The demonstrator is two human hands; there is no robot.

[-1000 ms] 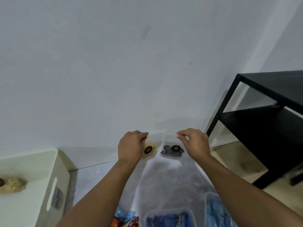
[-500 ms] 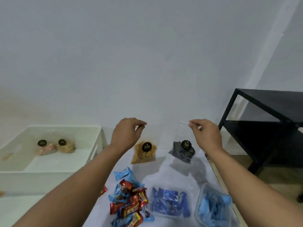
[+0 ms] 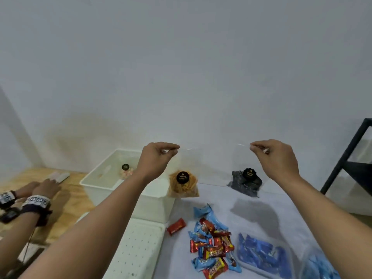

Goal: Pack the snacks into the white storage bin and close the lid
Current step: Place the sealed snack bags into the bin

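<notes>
You're pinching two clear snack bags by their tops: left hand (image 3: 156, 158) grip clamped on the orange-chip bag (image 3: 183, 184), right hand (image 3: 275, 158) on the dark-snack bag (image 3: 246, 183). Open white plastic bin (image 3: 96, 179) is sitting at nine o'clock, left hand nearer.

Both arms out, left hand (image 3: 156, 158) & right hand (image 3: 273, 156) raised, fingertips pinched.
</notes>
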